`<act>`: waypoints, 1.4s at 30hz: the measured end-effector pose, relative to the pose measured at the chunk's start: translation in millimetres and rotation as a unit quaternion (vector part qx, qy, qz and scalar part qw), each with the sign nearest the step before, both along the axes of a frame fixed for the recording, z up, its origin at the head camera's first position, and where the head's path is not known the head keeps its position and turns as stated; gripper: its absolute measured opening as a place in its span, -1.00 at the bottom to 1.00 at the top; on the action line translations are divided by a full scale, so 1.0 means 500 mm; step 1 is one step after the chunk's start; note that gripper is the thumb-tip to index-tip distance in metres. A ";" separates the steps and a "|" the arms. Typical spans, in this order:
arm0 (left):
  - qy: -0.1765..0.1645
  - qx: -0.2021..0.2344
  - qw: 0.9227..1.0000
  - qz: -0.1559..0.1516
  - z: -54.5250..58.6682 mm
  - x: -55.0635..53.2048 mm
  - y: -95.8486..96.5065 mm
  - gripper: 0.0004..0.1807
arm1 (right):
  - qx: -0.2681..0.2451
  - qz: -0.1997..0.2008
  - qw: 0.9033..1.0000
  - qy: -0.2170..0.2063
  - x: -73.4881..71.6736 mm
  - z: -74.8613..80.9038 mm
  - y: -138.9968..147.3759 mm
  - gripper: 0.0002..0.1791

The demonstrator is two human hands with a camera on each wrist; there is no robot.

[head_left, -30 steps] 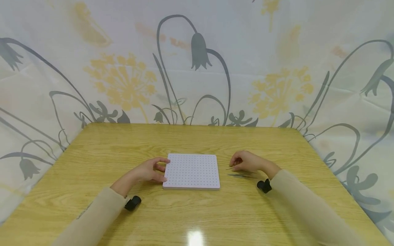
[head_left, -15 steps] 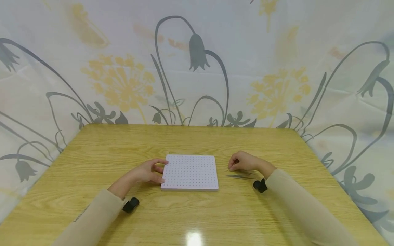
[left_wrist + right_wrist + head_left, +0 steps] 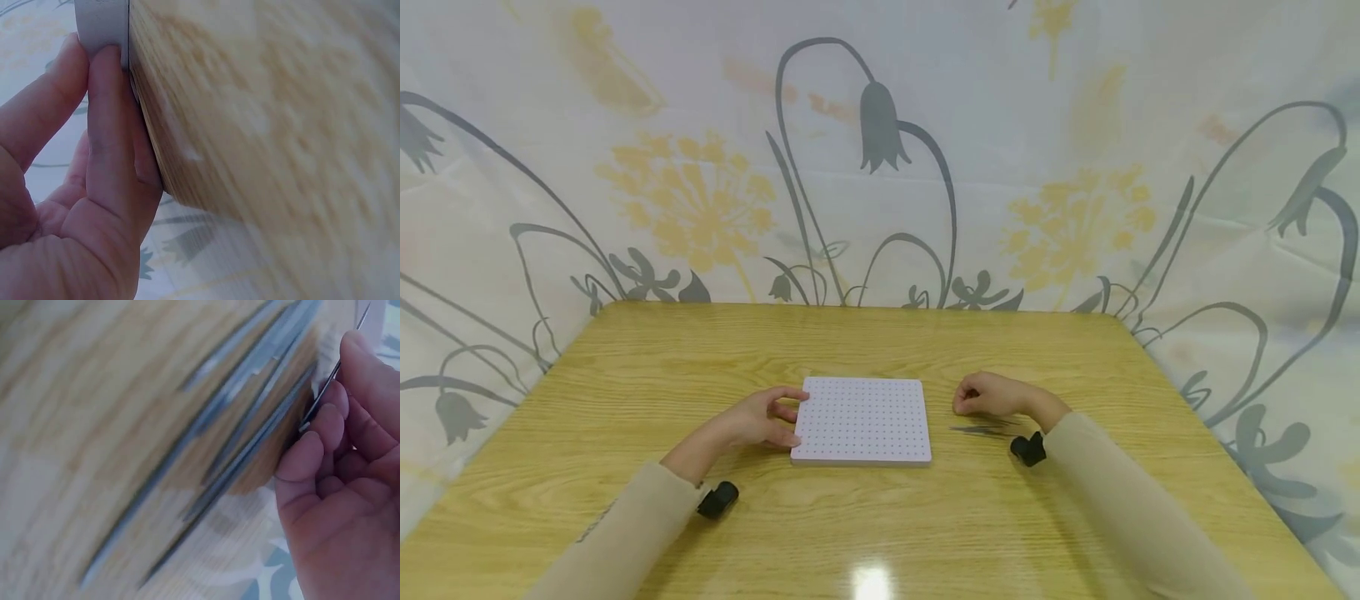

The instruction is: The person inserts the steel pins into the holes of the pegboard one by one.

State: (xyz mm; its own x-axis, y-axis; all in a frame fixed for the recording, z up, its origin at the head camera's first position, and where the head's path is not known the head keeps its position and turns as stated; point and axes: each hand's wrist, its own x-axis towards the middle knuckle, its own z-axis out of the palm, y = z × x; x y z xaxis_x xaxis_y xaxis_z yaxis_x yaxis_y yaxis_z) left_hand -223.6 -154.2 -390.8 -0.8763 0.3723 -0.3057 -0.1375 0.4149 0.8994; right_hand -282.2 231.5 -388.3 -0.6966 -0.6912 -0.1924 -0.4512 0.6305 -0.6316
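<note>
The white board [image 3: 861,421], marked with a regular grid of small dark dots, lies flat on the bench [image 3: 737,346]; the left hand [image 3: 758,419] is at the board's left edge, its thumb and fingers spread apart, with fingertips touching the edge (the left wrist view shows them against the board's side wall); the right hand [image 3: 996,394] is to the right of the board, apart from it, fingers curled together and clamped on a thin metal rod [image 3: 322,395] between thumb and fingertips; the rod tapers to a point beyond the thumb.

Several loose metal rods [image 3: 222,400] rest on the bench to the right of the board, beneath and just beside the right hand; they lie roughly parallel, some overlapping (exact count unclear through blur). A black wrist unit is worn at each beige sleeve cuff, one on either side of the board; behind the board, past the bench's far edge, hangs a pale backdrop [image 3: 1075,92] printed with grey and yellow flowers.
</note>
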 end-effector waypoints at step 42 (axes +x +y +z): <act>-0.004 0.022 0.999 -0.024 0.005 0.006 -0.007 -0.26 | -0.232 -0.061 0.970 -0.029 0.058 0.001 -0.060 -0.90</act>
State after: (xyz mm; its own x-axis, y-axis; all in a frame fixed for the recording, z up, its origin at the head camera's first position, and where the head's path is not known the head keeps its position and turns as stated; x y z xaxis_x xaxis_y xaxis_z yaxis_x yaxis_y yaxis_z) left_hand -220.7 -157.6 -388.3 -0.8550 0.4271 -0.2944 -0.1253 0.3807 0.9162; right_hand -252.9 201.3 -387.5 -0.7755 -0.6264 0.0788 -0.3466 0.3181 -0.8824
